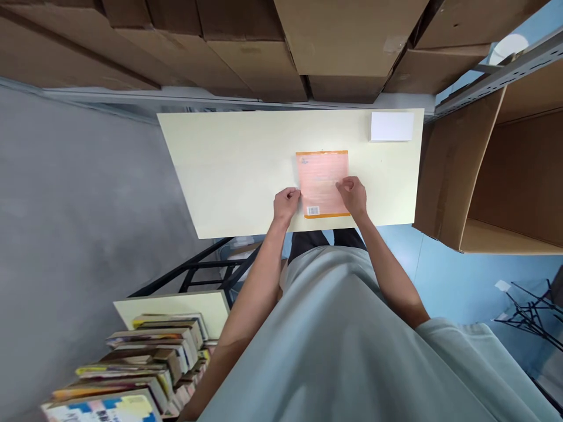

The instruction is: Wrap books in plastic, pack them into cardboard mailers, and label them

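A flat pink book (323, 181) with orange bands along its top and bottom edges lies on the cream tabletop (233, 170). A barcode shows at its lower left. At the book's left edge is my left hand (287, 205), its fingers curled and the thumb and fingertips closed on that edge. Over the right side of the book, my right hand (353, 194) is closed in a pinch, fingertips at the surface. Whatever is between those fingertips is too small to make out.
A white box or paper stack (391, 126) lies at the table's back right corner. Cardboard boxes (246, 58) fill the shelf above the far edge. An open carton (453, 170) stands right of the table. Stacked books (149, 357) sit at lower left near a black metal frame (197, 272).
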The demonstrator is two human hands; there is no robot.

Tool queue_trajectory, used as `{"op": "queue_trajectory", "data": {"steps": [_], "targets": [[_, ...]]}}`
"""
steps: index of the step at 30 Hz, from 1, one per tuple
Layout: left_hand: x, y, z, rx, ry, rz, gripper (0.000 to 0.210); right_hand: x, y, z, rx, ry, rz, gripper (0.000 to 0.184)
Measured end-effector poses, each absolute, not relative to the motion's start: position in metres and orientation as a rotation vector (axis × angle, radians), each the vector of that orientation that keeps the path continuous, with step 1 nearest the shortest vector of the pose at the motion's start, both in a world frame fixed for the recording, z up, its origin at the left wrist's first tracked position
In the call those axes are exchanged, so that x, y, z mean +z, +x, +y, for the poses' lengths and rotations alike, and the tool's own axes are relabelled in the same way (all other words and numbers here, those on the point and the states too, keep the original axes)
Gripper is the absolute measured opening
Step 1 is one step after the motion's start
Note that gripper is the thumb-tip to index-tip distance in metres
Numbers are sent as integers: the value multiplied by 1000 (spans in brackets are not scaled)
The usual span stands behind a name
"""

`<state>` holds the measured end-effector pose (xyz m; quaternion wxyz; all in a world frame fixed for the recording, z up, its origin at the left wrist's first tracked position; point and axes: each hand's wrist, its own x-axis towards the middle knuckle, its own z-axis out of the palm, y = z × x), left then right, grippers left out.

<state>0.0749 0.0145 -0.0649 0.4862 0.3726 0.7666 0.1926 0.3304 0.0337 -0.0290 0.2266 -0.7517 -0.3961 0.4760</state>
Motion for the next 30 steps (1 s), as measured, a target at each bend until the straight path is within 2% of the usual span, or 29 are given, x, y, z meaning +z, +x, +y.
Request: {"op": "queue_trajectory", "data": {"steps": [2,5,9,20,24,30], "targets": [[-68,74,13,477,906,1850,25,-28,333,30,1305,-2095,-1022,39],[-72,73,11,466,947,1817,30,-28,341,28,1308,-2083,-974,34],[-65,76,15,219,1116,1823,33,-18,340,32,1235,-2086,-1114,28],[36,89,59,50,1204,1847,18,113,292,49,997,-1989,-1595,15],[58,73,70,2,1233,1854,6,147,297,72,821,-1929,-1670,18],[112,77,131,215,1507,1853,37,224,323,177,347,-1742,-1784,28]]}}
